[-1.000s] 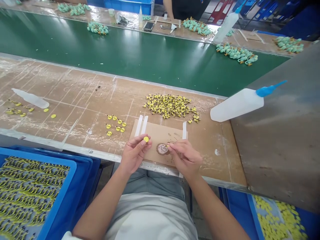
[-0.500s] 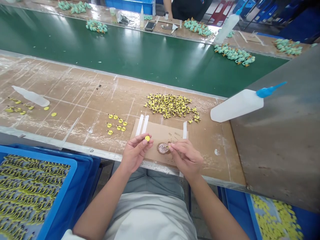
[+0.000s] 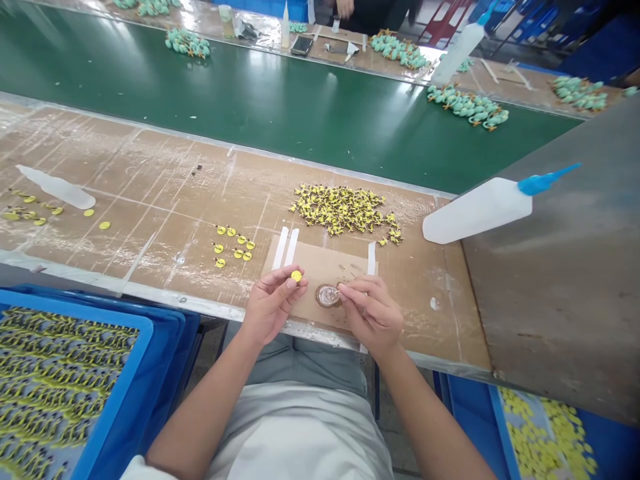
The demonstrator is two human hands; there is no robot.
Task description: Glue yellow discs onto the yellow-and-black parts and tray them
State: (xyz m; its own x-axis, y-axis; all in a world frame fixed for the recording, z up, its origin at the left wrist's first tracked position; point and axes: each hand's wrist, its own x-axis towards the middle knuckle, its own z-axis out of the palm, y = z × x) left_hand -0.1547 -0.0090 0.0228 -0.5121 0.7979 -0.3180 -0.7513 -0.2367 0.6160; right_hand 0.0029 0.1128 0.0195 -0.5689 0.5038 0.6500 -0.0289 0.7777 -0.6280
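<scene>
My left hand (image 3: 273,301) pinches a small round yellow disc (image 3: 297,275) between thumb and fingers, above the front edge of the bench. Just right of it, my right hand (image 3: 373,312) is closed in a pinch over a round glue-like puddle (image 3: 327,295). A tiny piece shows at its fingertips, mostly hidden and too small to name. The puddle lies on a cardboard sheet (image 3: 320,257) taped to the bench. Behind the sheet is a heap of small yellow-and-dark pieces (image 3: 340,208). Several yellow discs with dark pieces on them (image 3: 239,253) lie to the left.
A white bottle with a blue nozzle (image 3: 477,210) leans against a metal panel (image 3: 560,267) on the right. Blue trays (image 3: 145,333) of yellow parts flank me. Beyond the bench runs a green belt (image 3: 240,100) carrying teal figures (image 3: 187,42). A co-worker's hand (image 3: 345,8) is across it.
Both my hands keep their pinches; the right has barely shifted at the puddle. The teal figures on the belt have moved slightly left. The co-worker's hand has lifted a little.
</scene>
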